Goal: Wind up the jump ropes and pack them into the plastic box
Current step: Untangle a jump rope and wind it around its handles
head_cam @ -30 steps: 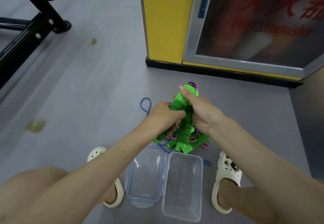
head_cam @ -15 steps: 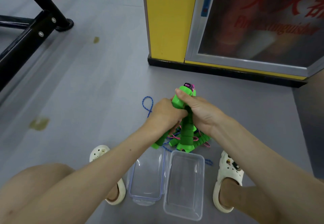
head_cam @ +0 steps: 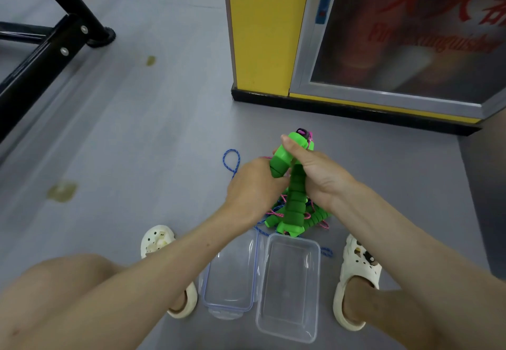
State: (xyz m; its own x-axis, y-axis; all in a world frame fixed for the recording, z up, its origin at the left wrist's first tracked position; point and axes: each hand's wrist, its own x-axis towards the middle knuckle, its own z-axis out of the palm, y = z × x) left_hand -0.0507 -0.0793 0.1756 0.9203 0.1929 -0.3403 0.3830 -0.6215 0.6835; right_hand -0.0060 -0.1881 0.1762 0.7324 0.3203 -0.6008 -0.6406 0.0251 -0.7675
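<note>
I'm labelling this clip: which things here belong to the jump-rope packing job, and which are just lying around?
Job: left hand and right hand gripping green handles; pink rope; blue rope; plastic box; lid.
Around: black frame; yellow cabinet; slippers.

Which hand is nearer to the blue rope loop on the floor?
Left. The left hand sits just right of the blue rope loop; the right hand is farther right, on the other side of the green handles.
</note>
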